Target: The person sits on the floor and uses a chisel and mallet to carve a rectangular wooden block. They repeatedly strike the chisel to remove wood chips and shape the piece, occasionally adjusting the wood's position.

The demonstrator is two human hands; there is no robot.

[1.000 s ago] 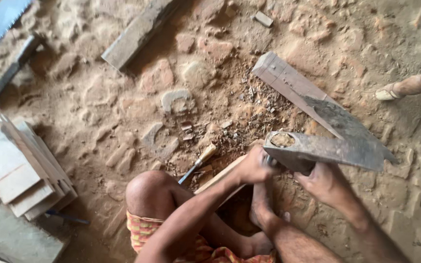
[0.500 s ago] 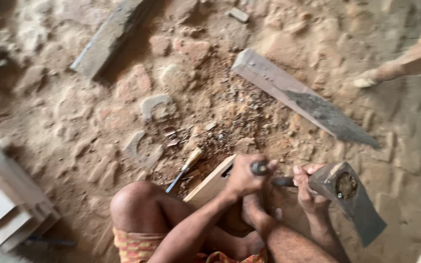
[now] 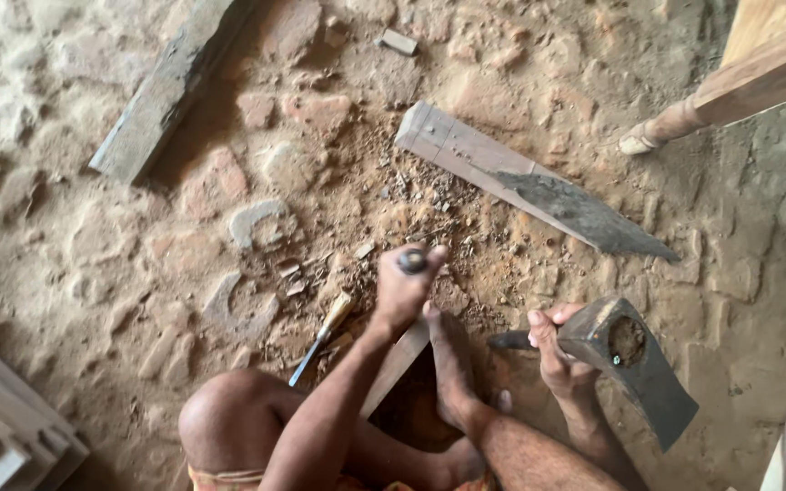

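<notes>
- Left hand (image 3: pixel 404 289) fisted around the dark handle end of an upright tool, probably a chisel (image 3: pixel 412 262); blade hidden.
- Right hand (image 3: pixel 557 350) clamped on a heavy axe head (image 3: pixel 634 364), held low at the right.
- Wooden strip (image 3: pixel 398 364) underfoot, pinned by a bare foot (image 3: pixel 452 364).
- Second chisel (image 3: pixel 322 336) lies on the dirt floor (image 3: pixel 138 264) nearby.
- Tapered plank (image 3: pixel 529 182) beyond, well apart.
</notes>
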